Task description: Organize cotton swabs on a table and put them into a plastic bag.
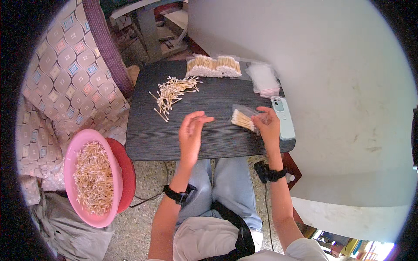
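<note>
My right hand (267, 125) pinches a small clear plastic bag (238, 108) at its right end, over the right part of the dark table (209, 141). A bundle of cotton swabs (242, 120) lies inside that bag, white tips toward the left. To the left, my left hand (192, 128) hovers above the table with its fingers apart and nothing in them. Beyond it, a loose heap of cotton swabs (171, 93) is spread on the tabletop.
Filled bags of swabs (204, 66) line the table's far edge. Clear bags (263, 79) are stacked far right, above a pale phone (283, 116). A pink basin (115, 182) full of swabs rests on a red stool (126, 174) at left. A wall borders the right.
</note>
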A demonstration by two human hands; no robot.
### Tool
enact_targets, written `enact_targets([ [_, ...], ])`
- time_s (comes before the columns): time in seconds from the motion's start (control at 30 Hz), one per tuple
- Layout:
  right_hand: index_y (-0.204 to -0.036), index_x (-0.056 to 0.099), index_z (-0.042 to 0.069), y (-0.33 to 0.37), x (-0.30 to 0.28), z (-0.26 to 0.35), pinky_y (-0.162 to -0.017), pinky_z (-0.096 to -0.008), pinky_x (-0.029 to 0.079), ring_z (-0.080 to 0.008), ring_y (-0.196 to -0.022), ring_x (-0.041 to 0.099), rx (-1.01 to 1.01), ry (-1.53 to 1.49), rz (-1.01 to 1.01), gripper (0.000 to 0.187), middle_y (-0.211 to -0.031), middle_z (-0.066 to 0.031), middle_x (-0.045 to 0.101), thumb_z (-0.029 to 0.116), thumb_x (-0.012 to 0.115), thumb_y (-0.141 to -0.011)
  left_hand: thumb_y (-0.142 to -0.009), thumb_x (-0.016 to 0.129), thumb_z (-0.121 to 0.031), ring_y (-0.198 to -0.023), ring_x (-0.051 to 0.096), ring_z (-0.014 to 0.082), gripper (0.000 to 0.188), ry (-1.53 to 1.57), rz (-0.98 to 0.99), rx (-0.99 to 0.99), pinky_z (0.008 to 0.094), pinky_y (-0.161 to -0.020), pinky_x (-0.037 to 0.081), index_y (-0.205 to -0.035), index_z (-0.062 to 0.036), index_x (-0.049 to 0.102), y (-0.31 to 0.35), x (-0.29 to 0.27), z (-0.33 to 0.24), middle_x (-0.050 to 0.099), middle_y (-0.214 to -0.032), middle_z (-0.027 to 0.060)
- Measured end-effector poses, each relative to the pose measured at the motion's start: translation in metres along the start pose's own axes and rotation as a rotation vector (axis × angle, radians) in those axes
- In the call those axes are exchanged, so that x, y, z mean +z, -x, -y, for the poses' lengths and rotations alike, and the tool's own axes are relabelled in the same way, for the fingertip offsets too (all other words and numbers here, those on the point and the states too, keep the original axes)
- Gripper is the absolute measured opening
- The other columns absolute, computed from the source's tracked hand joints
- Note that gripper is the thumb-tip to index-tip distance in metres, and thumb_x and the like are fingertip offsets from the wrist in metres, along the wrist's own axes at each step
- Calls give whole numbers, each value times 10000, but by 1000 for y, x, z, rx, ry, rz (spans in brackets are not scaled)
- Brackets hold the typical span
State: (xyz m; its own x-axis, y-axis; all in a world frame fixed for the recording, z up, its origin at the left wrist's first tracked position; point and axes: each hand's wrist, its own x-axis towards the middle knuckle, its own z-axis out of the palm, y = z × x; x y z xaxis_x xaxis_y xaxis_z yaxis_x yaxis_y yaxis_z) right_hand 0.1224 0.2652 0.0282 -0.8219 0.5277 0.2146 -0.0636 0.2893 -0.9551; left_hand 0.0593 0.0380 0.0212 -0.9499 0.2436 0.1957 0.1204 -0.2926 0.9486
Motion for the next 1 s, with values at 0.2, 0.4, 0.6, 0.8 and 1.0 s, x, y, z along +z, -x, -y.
enact_targets([
  [0.2,-1027,609,36,-7,-9,-9,-706,-328,459,-218,-758,562,-132,413,-173,344,-833,-90,600,56,750,-714,-918,512,-33,-957,611,185,149,-312,-130,9,314,-906,418,-1053,-25,572,-10,-62,-5,677,-1041,127],
  [0.4,-1054,597,65,0,-4,28,-896,-421,393,-332,-1011,490,-437,661,-182,365,-1049,-131,553,74,733,-716,-824,573,-12,-1207,444,362,383,-1112,-194,485,432,-1034,331,-1202,-38,519,-24,-108,-6,529,-1265,177],
  [0.6,-1126,584,90,-7,45,70,-909,-448,420,-358,-1096,488,-480,623,518,442,-1155,-155,519,124,738,-713,-874,500,-25,-1326,336,366,529,-1172,-3,400,438,-1102,263,-1385,-38,364,-37,-127,4,334,-1446,200],
  [0.8,-1374,383,129,-29,148,66,-1021,-490,370,-428,-1268,382,-464,884,664,759,-1400,-206,358,221,759,-722,-862,518,-97,-1329,337,364,553,-1327,37,355,474,-1085,280,-1399,-150,395,-47,-125,5,349,-1447,169],
  [1.0,-1452,244,61,-82,214,36,-1084,-530,290,-417,-1360,263,-471,1167,614,903,-1487,-180,267,281,753,-740,-901,535,-239,-1328,346,341,494,-1453,71,414,491,-1090,266,-1385,-221,438,-46,-121,9,360,-1459,107],
])
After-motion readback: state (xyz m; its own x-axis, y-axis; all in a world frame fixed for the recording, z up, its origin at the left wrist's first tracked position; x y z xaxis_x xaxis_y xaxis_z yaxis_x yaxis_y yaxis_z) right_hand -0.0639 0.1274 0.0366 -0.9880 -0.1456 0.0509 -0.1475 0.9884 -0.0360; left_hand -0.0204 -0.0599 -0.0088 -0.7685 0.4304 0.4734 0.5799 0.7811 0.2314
